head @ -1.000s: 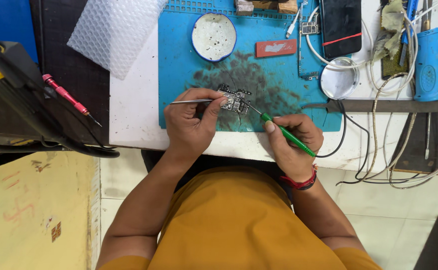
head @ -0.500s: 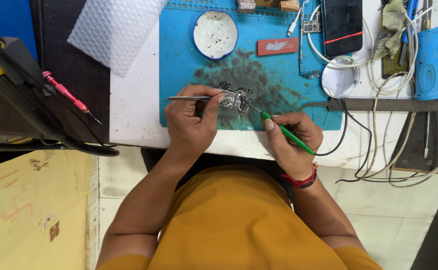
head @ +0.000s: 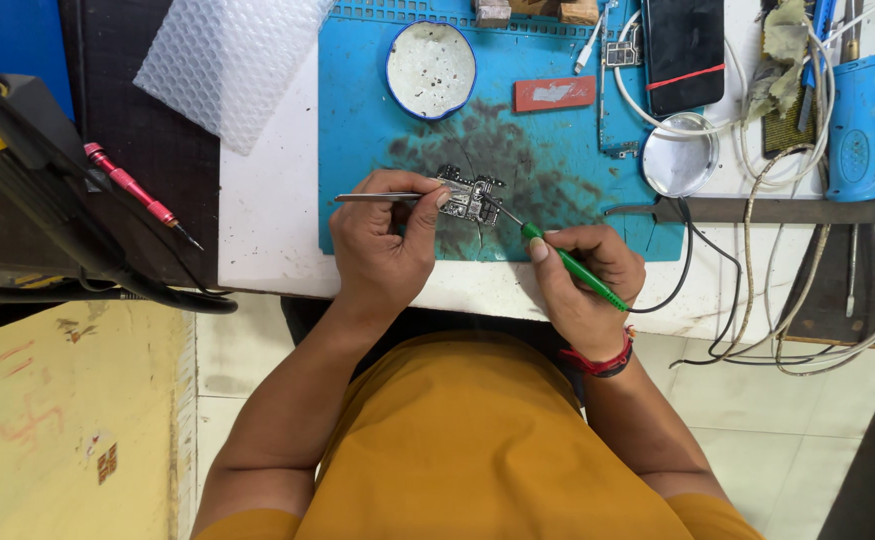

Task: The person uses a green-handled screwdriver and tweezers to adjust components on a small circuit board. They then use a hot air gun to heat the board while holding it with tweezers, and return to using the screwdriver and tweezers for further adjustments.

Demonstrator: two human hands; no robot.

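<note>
A small circuit board point(head: 471, 196) lies on a blue work mat point(head: 377, 130) with a dark stained patch. My left hand point(head: 385, 240) grips metal tweezers point(head: 377, 197) that lie level, their tips at the board's left edge. My right hand point(head: 582, 275) holds a green-handled screwdriver point(head: 569, 265) like a pen, its thin metal tip touching the board's right side. Both hands rest near the table's front edge.
A round white dish point(head: 431, 68), a red flat tool point(head: 554, 93), a dark phone point(head: 684, 50) and a round lens point(head: 680, 157) sit at the back of the mat. Bubble wrap point(head: 227, 60) and a red screwdriver point(head: 137, 192) lie left; tangled cables point(head: 787, 260) and a blue tool point(head: 862, 130) lie right.
Hands, tweezers and screwdriver stay at the board; only slight shifts of the tools are visible.
</note>
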